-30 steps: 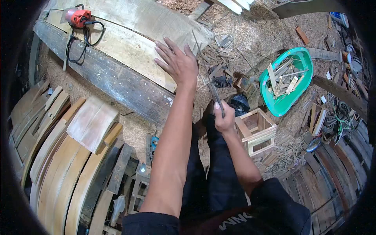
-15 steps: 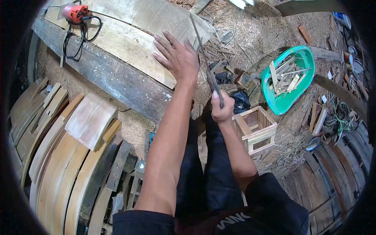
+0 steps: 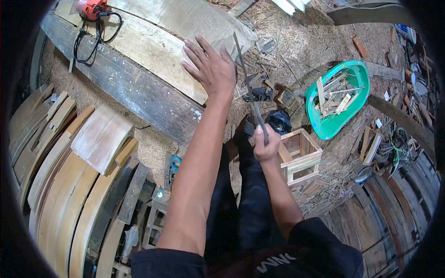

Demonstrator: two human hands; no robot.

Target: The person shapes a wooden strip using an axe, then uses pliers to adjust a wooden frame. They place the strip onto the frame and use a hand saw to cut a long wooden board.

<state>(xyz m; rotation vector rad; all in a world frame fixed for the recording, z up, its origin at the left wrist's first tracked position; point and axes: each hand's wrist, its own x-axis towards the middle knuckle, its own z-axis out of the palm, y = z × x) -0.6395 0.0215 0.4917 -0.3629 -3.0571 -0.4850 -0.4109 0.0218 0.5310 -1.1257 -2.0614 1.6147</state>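
My left hand (image 3: 214, 69) rests flat with fingers spread at the end of a pale wooden board (image 3: 153, 52). In my right hand (image 3: 267, 146) is what looks like a handsaw (image 3: 246, 76), seen almost edge-on as a long, thin dark strip. The fingers wrap round its near end. Its far end points up and forward, beside the left hand and over the board's right end. The saw's teeth cannot be made out. Under the board lies a thick, paint-spotted grey beam (image 3: 134, 90).
A red power tool (image 3: 91, 8) with a black cord sits on the boards at upper left. To the right are a green tub (image 3: 336, 129) of wood scraps and a small wooden frame box (image 3: 303, 162). Curved planks (image 3: 60, 208) are stacked at lower left. Shavings cover the floor.
My right hand has drawn back toward my body, and the saw has come with it. My left hand stays on the board. The view has shifted slightly.
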